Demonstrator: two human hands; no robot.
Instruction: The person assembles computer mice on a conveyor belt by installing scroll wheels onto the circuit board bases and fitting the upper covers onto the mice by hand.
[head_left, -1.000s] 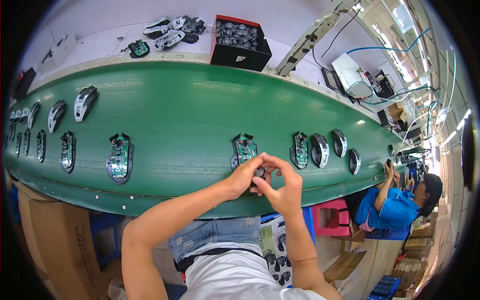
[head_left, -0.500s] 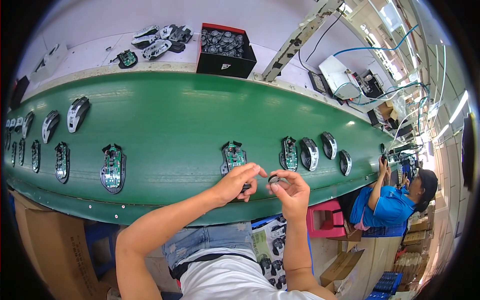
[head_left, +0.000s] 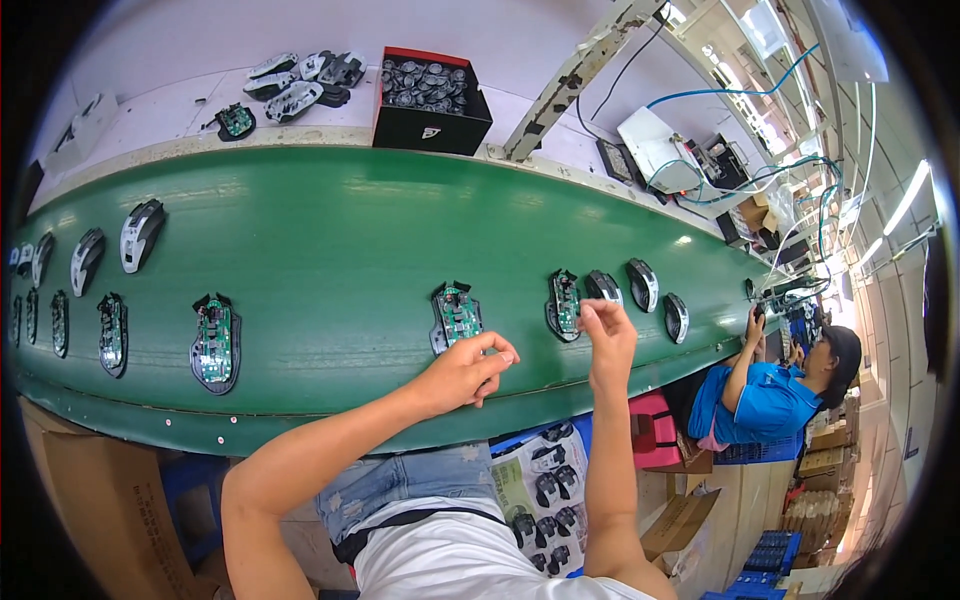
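Observation:
My left hand (head_left: 465, 372) hovers over the near part of the green belt with its fingers curled; what they hold, if anything, is hidden. Just beyond it lies an opened mouse base with a green circuit board (head_left: 458, 313), partly covered by the hand. My right hand (head_left: 610, 340) is raised to the right, fingertips drawn together; I cannot make out anything between them. Beside those fingertips is another mouse base with a circuit board (head_left: 564, 303). A grey and black mouse shell (head_left: 603, 288) is partly hidden behind the right hand.
More mouse bases (head_left: 215, 343) and mouse shells (head_left: 143, 236) line the green belt (head_left: 330, 240). A black box (head_left: 430, 130) of round dark parts stands on the back ledge near loose shells (head_left: 295, 100). A person in blue (head_left: 757, 402) works at the right.
My right hand has moved right and away from my left hand, towards the mouse base; the round dark part it held is out of sight. My left hand stays nearly in place.

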